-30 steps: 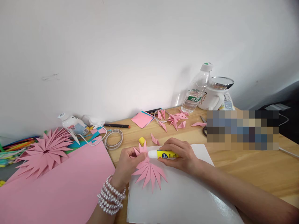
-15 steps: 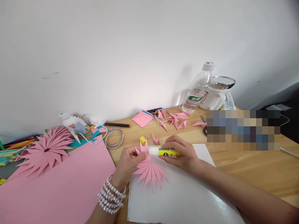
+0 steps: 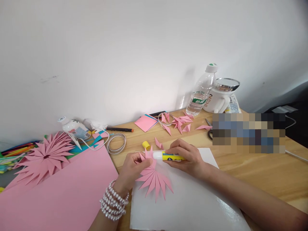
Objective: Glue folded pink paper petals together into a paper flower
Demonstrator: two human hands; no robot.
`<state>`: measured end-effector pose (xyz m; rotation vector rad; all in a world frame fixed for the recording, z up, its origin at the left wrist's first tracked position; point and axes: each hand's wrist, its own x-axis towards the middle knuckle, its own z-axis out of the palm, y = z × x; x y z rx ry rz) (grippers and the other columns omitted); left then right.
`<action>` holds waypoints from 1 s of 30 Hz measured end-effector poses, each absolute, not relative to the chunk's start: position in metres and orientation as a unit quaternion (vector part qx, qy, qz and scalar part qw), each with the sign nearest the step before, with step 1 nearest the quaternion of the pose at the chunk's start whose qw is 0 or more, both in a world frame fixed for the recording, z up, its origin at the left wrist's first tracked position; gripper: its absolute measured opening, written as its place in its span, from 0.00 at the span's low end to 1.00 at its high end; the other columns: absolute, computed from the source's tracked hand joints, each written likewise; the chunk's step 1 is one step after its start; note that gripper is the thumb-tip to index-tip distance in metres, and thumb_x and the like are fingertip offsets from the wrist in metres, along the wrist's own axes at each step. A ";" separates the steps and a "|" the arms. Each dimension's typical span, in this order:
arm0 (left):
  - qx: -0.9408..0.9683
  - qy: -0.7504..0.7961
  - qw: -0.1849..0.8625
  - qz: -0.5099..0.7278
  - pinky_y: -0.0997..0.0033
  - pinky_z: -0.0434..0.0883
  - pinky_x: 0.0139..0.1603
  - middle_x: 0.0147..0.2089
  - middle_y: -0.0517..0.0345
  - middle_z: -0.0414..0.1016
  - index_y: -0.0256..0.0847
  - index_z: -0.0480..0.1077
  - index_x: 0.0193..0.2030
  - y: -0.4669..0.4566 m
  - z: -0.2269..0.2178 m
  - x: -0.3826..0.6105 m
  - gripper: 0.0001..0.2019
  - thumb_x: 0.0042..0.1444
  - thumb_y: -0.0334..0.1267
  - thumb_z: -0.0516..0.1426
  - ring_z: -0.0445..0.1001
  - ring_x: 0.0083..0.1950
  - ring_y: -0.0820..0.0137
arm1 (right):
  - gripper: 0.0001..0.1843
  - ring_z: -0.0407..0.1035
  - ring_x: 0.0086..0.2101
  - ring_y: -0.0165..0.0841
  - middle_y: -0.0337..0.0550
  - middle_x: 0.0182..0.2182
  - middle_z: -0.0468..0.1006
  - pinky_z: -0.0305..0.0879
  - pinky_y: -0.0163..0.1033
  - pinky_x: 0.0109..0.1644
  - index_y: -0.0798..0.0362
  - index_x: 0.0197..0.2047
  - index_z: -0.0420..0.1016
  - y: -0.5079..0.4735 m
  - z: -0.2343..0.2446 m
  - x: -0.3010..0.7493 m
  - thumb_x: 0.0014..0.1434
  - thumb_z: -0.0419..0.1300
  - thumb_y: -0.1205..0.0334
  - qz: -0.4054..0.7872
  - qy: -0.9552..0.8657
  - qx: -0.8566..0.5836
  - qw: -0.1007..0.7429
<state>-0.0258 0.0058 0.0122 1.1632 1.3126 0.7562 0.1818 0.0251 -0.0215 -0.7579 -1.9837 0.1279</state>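
Observation:
My left hand (image 3: 134, 165), with strands of pearl beads at the wrist, pinches a fan-shaped pink folded-paper piece (image 3: 155, 181) of several pointed blades. In my right hand (image 3: 185, 158) is an uncapped yellow glue stick (image 3: 171, 156), held sideways. Its white end meets the paper's upper blades beside my left thumb. Beneath both hands lies a white glossy board (image 3: 178, 205). The yellow cap (image 3: 145, 145) rests just behind the paper. A small folded pink piece (image 3: 158, 143) lies to the right of the cap.
Pink paper stars (image 3: 45, 156) lie on a pink sheet (image 3: 72, 192) at left. Loose folded pieces (image 3: 179, 123) and paper squares (image 3: 146, 122) are at the back. A water bottle (image 3: 201, 93), a mug (image 3: 218, 99) and scissors (image 3: 209, 133) stand or lie at right; a coiled cable (image 3: 116, 143) is left.
The whole view has shifted slightly. Both hands keep their holds, and the glue stick has turned a little on its axis while its tip stays at the paper.

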 end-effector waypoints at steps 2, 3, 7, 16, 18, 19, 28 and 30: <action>0.493 0.560 0.579 0.329 0.77 0.50 0.21 0.17 0.66 0.58 0.36 0.62 0.17 0.006 0.010 -0.026 0.16 0.42 0.44 0.62 0.53 0.20 0.79 | 0.09 0.65 0.25 0.27 0.41 0.29 0.68 0.61 0.30 0.24 0.52 0.38 0.69 0.026 -0.022 0.182 0.51 0.62 0.63 0.064 -0.803 -0.325 0.495; 0.491 0.560 0.578 0.333 0.77 0.50 0.21 0.18 0.66 0.58 0.36 0.62 0.17 0.006 0.009 -0.026 0.17 0.41 0.45 0.62 0.54 0.20 0.79 | 0.10 0.65 0.26 0.27 0.42 0.30 0.68 0.62 0.31 0.25 0.52 0.38 0.69 0.026 -0.022 0.183 0.51 0.63 0.63 0.076 -0.797 -0.331 0.500; 0.484 0.561 0.579 0.341 0.77 0.50 0.21 0.18 0.66 0.57 0.36 0.62 0.17 0.005 0.010 -0.026 0.17 0.42 0.46 0.62 0.53 0.20 0.79 | 0.13 0.66 0.28 0.30 0.43 0.32 0.67 0.64 0.33 0.27 0.52 0.39 0.69 0.025 -0.020 0.183 0.49 0.64 0.63 0.112 -0.781 -0.331 0.518; 0.493 0.549 0.580 0.346 0.77 0.48 0.22 0.18 0.66 0.57 0.36 0.62 0.18 0.005 0.017 -0.026 0.17 0.43 0.46 0.61 0.51 0.21 0.79 | 0.09 0.64 0.26 0.27 0.42 0.30 0.66 0.62 0.31 0.25 0.53 0.38 0.68 0.022 -0.016 0.181 0.52 0.61 0.65 0.089 -0.806 -0.287 0.510; 0.493 0.549 0.575 0.354 0.77 0.49 0.22 0.18 0.66 0.56 0.36 0.61 0.17 0.006 0.015 -0.026 0.18 0.42 0.46 0.62 0.51 0.21 0.80 | 0.07 0.62 0.24 0.24 0.40 0.29 0.66 0.59 0.30 0.23 0.52 0.36 0.68 0.022 -0.016 0.180 0.52 0.61 0.66 0.053 -0.819 -0.278 0.499; 0.491 0.549 0.574 0.358 0.77 0.50 0.22 0.18 0.66 0.57 0.36 0.61 0.17 0.006 0.014 -0.026 0.18 0.42 0.46 0.62 0.52 0.21 0.79 | 0.06 0.61 0.23 0.23 0.39 0.29 0.66 0.57 0.29 0.23 0.52 0.35 0.68 0.022 -0.017 0.180 0.52 0.61 0.67 0.033 -0.825 -0.276 0.492; 0.451 0.541 0.594 0.389 0.74 0.62 0.27 0.22 0.60 0.67 0.35 0.67 0.18 0.005 0.019 -0.024 0.14 0.41 0.43 0.64 0.64 0.26 0.74 | 0.06 0.62 0.24 0.24 0.40 0.29 0.67 0.57 0.29 0.23 0.52 0.34 0.68 0.025 -0.017 0.184 0.52 0.61 0.68 0.007 -0.803 -0.313 0.508; 0.446 0.549 0.584 0.398 0.75 0.61 0.27 0.22 0.61 0.67 0.35 0.67 0.18 0.005 0.017 -0.024 0.14 0.41 0.43 0.64 0.63 0.25 0.75 | 0.08 0.64 0.25 0.25 0.41 0.30 0.67 0.59 0.30 0.24 0.53 0.36 0.68 0.023 -0.015 0.183 0.51 0.62 0.68 0.036 -0.790 -0.310 0.527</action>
